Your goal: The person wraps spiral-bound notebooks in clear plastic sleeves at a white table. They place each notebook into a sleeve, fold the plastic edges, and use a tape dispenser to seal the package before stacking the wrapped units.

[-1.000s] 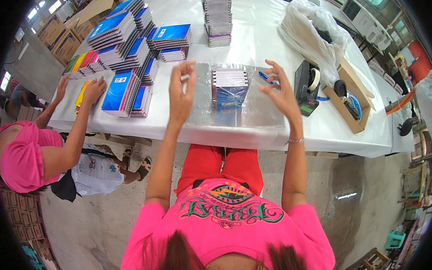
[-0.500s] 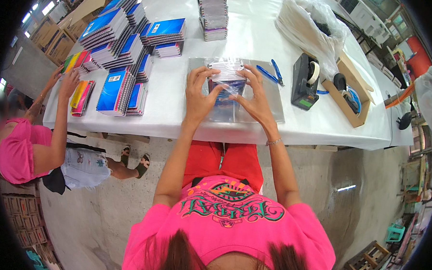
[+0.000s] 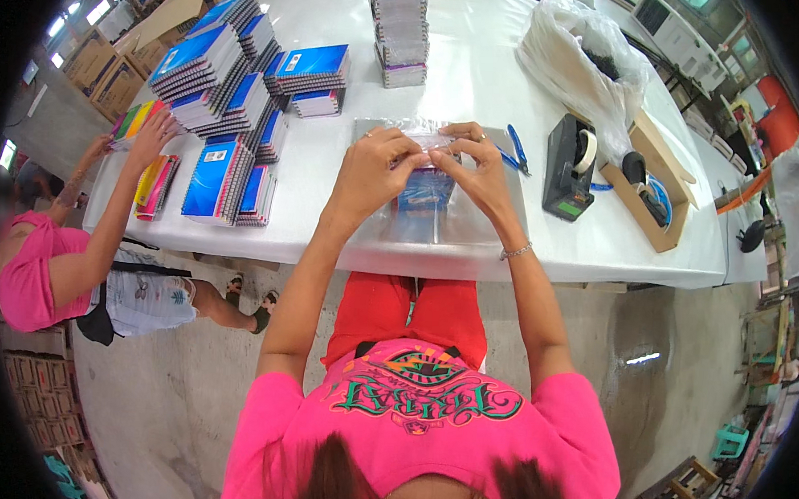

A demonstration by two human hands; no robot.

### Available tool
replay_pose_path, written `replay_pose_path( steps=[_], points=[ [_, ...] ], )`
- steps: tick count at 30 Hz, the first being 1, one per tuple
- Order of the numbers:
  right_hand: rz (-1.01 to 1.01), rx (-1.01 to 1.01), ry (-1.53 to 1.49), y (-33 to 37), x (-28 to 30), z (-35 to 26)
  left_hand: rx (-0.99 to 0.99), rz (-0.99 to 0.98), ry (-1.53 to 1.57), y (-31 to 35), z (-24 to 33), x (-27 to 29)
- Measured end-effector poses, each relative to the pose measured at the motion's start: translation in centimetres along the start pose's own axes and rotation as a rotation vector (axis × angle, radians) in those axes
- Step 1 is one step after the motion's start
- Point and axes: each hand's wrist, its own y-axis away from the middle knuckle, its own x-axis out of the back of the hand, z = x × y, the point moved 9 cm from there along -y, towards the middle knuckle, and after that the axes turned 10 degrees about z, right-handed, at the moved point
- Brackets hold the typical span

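In front of me a small bundle of notebooks with a dark blue cover (image 3: pixel 426 194) lies inside a clear plastic bag (image 3: pixel 418 125). It rests on a pile of flat clear plastic sheets (image 3: pixel 499 223). My left hand (image 3: pixel 381 170) and my right hand (image 3: pixel 476 170) meet over the bundle's far part. Thumbs and fingers of both are pinched together on the plastic. The exact fold between the fingertips is too small to make out. Blue-handled cutters (image 3: pixel 516 151) lie just right of my right hand.
Stacks of blue spiral notebooks (image 3: pixel 208 177) stand on the left, and a tall wrapped stack (image 3: pixel 400 35) at the back. On the right are a black tape dispenser (image 3: pixel 570 168), an open cardboard box (image 3: pixel 668 221) and a white plastic bag (image 3: pixel 573 56). A co-worker's hand (image 3: pixel 155 139) handles colourful notebooks (image 3: pixel 136 120).
My hands have drawn closer together over the bundle, from spread thumbs to a pinch on the plastic. The co-worker's hand has shifted slightly right. The whole view has shifted a little.
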Motion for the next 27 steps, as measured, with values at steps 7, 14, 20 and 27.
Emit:
replay_pose_path(
  steps=[7, 14, 20, 27],
  points=[
    [-0.047, -0.108, -0.082, -1.1, -0.3, 1.0, -0.146, 0.091, -0.272, 0.3, 2.1, -1.0],
    [0.003, -0.284, -0.326, -1.6, -0.8, 2.7, -0.047, 0.115, -0.336, 0.4, 1.1, -1.2],
    [-0.329, -0.46, -0.402, -1.2, -3.1, 5.1, -0.079, 0.335, -0.216, -0.8, 1.2, 1.2],
    [-0.128, -0.547, -0.518, -0.2, -2.9, 5.6, 0.521, -0.007, 0.484, 0.9, -6.7, -3.4]
  ],
)
